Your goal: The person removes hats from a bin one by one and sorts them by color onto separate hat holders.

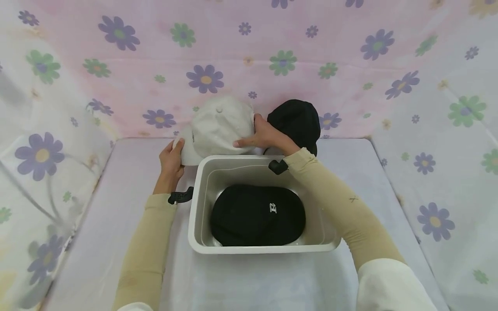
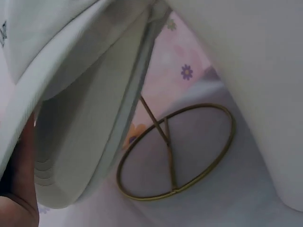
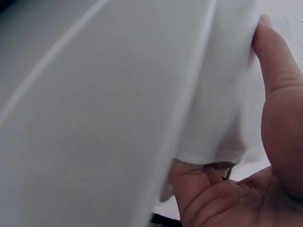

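A white cap (image 1: 221,125) is behind the bin, its brim pointing left. My left hand (image 1: 170,162) pinches the brim between thumb and fingers; the left wrist view shows the brim's underside (image 2: 78,142) beside that hand. At the back of the cap, my right hand (image 1: 268,134) grips the lower edge, thumb on the outer cloth and the other fingers partly hidden at the rim. Just right of that hand sits a black cap (image 1: 296,121). Another black cap (image 1: 253,216) with a white letter lies inside the off-white bin (image 1: 264,249).
A gold wire stand (image 2: 173,189) with a round base is below the white cap, beside the bin's wall (image 2: 265,94). A flowered cloth (image 1: 249,47) rises behind and at both sides of the pale tabletop (image 1: 128,172). The right forearm crosses the bin's right rim.
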`<act>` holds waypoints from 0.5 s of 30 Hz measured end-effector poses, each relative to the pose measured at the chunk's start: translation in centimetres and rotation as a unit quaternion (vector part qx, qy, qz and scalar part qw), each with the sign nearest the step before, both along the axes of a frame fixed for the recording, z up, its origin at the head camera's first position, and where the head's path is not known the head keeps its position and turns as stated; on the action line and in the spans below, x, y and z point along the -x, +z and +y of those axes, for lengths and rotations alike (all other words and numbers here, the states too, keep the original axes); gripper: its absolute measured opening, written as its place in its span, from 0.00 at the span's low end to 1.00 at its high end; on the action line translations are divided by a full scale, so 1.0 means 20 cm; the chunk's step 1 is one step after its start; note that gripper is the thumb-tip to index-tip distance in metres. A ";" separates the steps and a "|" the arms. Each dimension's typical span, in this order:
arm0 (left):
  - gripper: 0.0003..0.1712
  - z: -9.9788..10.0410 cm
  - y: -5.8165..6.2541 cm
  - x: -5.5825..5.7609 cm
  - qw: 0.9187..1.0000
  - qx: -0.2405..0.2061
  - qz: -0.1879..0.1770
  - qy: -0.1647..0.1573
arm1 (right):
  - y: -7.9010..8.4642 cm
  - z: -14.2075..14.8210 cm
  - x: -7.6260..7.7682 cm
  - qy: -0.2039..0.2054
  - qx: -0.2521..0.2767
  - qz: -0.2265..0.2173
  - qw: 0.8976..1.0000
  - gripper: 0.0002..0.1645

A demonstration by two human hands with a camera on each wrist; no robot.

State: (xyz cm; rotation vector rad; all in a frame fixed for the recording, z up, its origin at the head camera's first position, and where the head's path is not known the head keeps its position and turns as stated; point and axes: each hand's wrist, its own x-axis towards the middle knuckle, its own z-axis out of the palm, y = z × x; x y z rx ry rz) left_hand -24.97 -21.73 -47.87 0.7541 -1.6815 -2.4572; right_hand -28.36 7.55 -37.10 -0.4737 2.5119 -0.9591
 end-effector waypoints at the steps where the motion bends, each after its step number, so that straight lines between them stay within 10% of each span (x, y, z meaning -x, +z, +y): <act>1: 0.31 0.00 0.00 0.00 1.000 -0.012 0.005 0.006 | 0.00 0.00 0.00 0.001 -0.003 -0.001 1.000 0.66; 7: 0.29 0.01 0.02 -0.01 0.998 -0.040 0.034 0.017 | 0.03 0.02 -0.03 0.004 -0.010 0.011 1.000 0.67; 15: 0.33 0.00 0.10 0.03 0.999 0.052 -0.003 -0.010 | 0.08 0.02 -0.04 -0.005 -0.016 0.038 0.999 0.60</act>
